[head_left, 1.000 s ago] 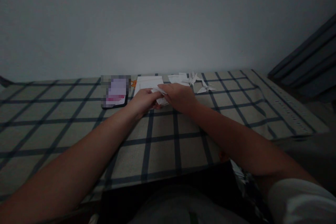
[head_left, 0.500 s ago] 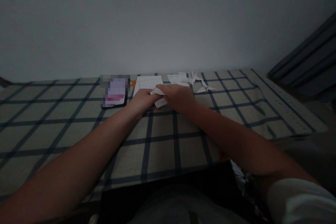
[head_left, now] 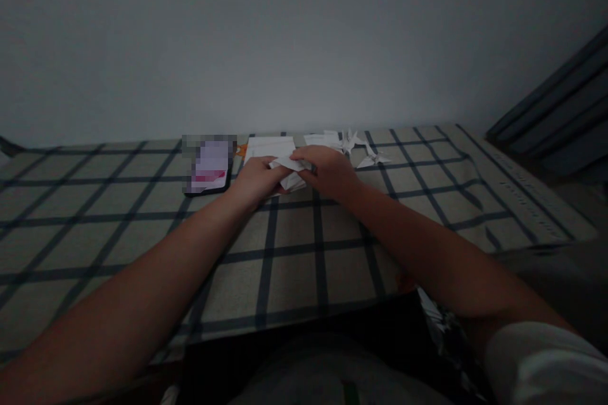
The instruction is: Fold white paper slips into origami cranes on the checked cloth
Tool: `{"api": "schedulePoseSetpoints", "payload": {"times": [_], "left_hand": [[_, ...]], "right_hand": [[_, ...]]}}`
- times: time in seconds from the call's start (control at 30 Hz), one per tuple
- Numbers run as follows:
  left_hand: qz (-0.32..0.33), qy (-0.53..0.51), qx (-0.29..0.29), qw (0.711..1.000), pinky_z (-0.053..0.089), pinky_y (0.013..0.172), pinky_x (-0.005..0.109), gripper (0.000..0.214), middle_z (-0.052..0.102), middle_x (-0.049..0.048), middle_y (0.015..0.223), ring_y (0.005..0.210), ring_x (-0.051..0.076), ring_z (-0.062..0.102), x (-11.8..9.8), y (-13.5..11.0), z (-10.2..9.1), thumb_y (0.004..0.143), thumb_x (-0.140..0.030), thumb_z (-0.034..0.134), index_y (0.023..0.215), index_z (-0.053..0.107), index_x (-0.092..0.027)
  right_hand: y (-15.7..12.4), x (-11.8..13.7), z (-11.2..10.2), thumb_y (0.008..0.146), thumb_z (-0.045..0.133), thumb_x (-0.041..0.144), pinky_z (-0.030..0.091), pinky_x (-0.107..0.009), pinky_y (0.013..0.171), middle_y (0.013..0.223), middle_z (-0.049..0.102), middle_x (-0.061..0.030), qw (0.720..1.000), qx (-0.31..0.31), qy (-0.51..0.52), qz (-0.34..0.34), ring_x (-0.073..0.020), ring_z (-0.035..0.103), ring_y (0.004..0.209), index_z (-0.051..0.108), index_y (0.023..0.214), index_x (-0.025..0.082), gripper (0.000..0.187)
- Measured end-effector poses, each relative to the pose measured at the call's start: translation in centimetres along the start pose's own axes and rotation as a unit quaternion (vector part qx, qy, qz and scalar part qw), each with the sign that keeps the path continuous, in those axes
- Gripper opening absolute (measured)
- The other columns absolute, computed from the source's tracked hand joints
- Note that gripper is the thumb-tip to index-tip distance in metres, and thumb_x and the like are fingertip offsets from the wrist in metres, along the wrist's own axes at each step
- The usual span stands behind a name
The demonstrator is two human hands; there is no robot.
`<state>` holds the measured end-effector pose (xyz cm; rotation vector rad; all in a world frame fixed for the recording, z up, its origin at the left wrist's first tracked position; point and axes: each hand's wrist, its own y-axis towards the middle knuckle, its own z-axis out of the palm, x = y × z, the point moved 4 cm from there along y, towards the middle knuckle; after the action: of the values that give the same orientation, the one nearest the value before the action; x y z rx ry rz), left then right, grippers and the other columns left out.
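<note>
Between my hands is a folded piece of white paper, held just above the table near a stack of white paper sheets. My left hand grips its left side, with the thumb lying across the paper. On the other side, my right hand pinches the upper right edge between thumb and fingers. Several fingertips are hidden behind the paper. Just past my right hand lie folded paper cranes, and one more paper crane sits apart to their right.
A phone, its screen blurred, lies to the left of the paper stack. An orange object shows between them. The checked tablecloth covers the table up to the grey wall. A dark curtain hangs at the right.
My right hand has shifted slightly right and up, its fingers drawn back along the paper. More of the folded paper now shows between my hands.
</note>
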<state>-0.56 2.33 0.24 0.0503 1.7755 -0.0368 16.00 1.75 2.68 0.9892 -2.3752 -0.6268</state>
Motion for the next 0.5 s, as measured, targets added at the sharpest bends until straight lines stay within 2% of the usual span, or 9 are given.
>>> {"api": "schedulePoseSetpoints", "payload": {"times": [0.1, 0.27, 0.33, 0.5], "left_hand": [[0.003, -0.032, 0.011, 0.999, 0.051, 0.055, 0.025, 0.027, 0.073, 0.007, 0.073, 0.061, 0.017, 0.065, 0.32, 0.2, 0.07, 0.065, -0.036, 0.081, 0.077, 0.075, -0.014], [-0.007, -0.149, 0.022, 0.989, 0.054, 0.062, 0.027, 0.037, 0.074, 0.0051, 0.077, 0.063, 0.016, 0.066, 0.44, 0.64, 0.26, 0.058, -0.031, 0.085, 0.089, 0.074, -0.013], [-0.013, -0.165, 0.018, 0.986, 0.054, 0.064, 0.028, 0.039, 0.073, 0.0051, 0.078, 0.064, 0.016, 0.067, 0.37, 0.66, 0.25, 0.058, -0.029, 0.085, 0.091, 0.074, -0.013], [-0.033, -0.121, 0.008, 0.992, 0.054, 0.064, 0.029, 0.035, 0.074, 0.0074, 0.081, 0.068, 0.019, 0.069, 0.2, 0.29, 0.06, 0.061, -0.03, 0.083, 0.091, 0.073, -0.013]], "right_hand": [[-0.09, 0.15, 0.06, 0.095, 0.061, 0.025, 0.046, -0.04, 0.112, 0.132, 0.071, -0.0131, 0.999, -0.003, 0.001, -0.035, -0.0244, 0.063, 0.127, 0.07, 0.124, 0.011, 0.033], [-0.06, 0.09, 0.58, 0.1, 0.055, 0.032, 0.048, -0.045, 0.109, 0.134, 0.068, -0.0158, 0.996, 0.002, 0.019, -0.091, -0.0255, 0.062, 0.125, 0.068, 0.128, 0.013, 0.036], [-0.02, -0.08, 0.76, 0.102, 0.052, 0.033, 0.048, -0.046, 0.108, 0.135, 0.066, -0.0165, 0.994, -0.011, 0.024, -0.105, -0.0254, 0.06, 0.126, 0.068, 0.128, 0.015, 0.036], [0.17, -0.69, 0.46, 0.104, 0.046, 0.034, 0.051, -0.042, 0.098, 0.118, 0.068, -0.0147, 0.991, -0.06, 0.055, -0.107, -0.0225, 0.061, 0.112, 0.071, 0.107, 0.015, 0.032]]}}
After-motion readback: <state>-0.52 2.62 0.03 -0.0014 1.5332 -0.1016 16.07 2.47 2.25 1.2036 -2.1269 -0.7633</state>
